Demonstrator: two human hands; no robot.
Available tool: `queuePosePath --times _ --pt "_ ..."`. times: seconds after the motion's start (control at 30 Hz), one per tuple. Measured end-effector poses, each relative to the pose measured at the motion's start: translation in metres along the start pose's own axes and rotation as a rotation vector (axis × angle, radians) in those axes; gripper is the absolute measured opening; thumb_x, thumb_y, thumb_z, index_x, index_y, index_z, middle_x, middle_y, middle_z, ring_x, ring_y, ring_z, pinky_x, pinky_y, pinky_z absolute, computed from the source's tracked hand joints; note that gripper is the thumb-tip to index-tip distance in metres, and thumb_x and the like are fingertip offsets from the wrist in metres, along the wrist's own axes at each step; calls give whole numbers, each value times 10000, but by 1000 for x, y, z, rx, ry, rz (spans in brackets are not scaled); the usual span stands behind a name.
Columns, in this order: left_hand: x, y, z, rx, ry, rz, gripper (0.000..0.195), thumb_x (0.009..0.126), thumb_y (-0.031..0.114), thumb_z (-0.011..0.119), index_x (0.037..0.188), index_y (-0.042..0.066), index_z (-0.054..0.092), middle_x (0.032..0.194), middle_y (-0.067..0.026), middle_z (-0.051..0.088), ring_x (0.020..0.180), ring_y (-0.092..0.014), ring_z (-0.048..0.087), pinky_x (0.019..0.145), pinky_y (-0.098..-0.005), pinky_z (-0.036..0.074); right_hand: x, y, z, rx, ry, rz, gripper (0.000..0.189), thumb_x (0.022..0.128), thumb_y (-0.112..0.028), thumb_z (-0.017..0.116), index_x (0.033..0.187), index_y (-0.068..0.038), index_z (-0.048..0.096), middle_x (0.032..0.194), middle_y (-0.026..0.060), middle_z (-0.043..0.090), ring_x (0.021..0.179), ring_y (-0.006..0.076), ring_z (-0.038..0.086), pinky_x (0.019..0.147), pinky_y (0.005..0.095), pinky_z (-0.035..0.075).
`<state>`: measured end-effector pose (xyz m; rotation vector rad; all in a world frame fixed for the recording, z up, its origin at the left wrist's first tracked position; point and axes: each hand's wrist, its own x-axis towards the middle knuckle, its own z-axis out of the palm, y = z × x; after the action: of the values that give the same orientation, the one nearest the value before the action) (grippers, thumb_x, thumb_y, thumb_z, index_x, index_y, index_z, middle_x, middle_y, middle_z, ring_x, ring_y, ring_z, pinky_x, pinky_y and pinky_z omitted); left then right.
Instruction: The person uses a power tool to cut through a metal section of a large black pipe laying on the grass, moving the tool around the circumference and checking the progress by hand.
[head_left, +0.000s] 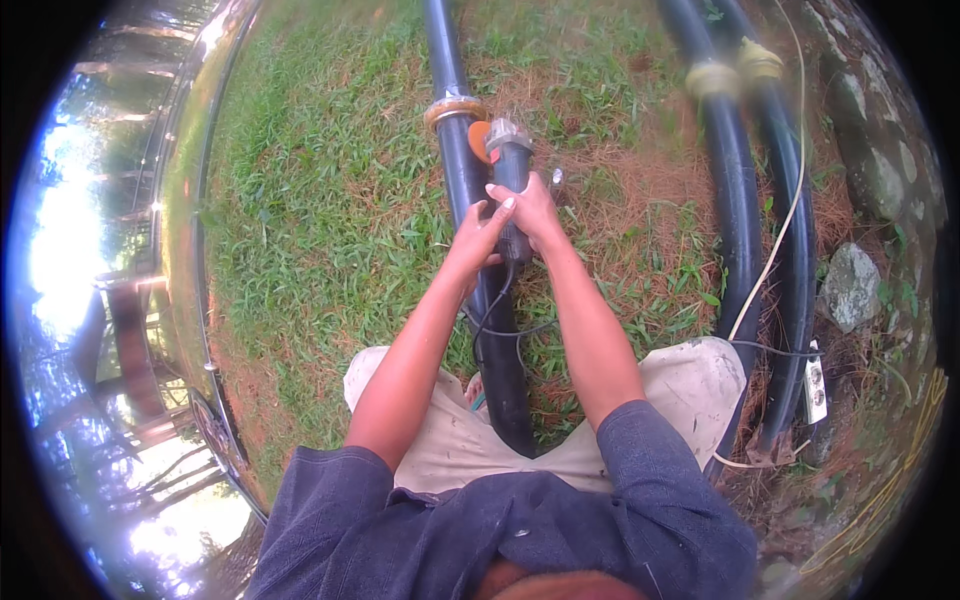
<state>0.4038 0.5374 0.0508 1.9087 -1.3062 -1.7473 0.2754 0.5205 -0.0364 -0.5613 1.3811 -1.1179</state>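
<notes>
My right hand (535, 210) is wrapped around the dark body of an angle grinder (513, 166). At the grinder's rear end, my left hand (476, 244) holds it from the other side, thumb against the body and some fingers hidden. An orange disc (478, 142) is fitted at the grinder head, beside a black plastic pipe (466, 176). Just beyond the disc, a tan ring or flange (454, 111) circles that pipe. The grinder's black power cord (495, 301) hangs over the pipe. I cannot tell whether the disc touches the pipe or spins.
Two more black pipes (739, 195) with pale collars run along the right. A white power strip (815, 386) lies beside them, near a grey rock (850, 287). A pale cable (780, 232) crosses the pipes. Yellow cord (892, 487) lies at the lower right. Grass (330, 202) surrounds the work.
</notes>
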Motion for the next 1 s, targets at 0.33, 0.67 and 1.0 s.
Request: queuePosePath --times 0.33,0.67,1.0 --pt "44 -3 11 -181 -76 94 1033 967 609 716 1602 -72 270 1464 -270 530 1290 -339 616 1005 -475 557 27 3 17 -90 39 -93 719 818 -418 879 1204 89 545 1080 237 682 941 301 689 823 440 578" --pt "58 -6 17 -293 26 102 931 998 556 653 1564 -98 309 1439 -258 541 1274 -338 616 1038 -461 533 31 -13 16 -254 -12 -120 630 804 -393 871 1189 43 629 1034 193 722 900 240 697 802 413 570" --pt "43 10 30 -353 3 137 955 992 559 669 1536 -142 316 1399 -264 554 1245 -314 627 1001 -403 549 46 -2 4 -159 -62 -110 663 807 -355 880 1190 107 599 1025 217 741 920 268 737 807 431 596"
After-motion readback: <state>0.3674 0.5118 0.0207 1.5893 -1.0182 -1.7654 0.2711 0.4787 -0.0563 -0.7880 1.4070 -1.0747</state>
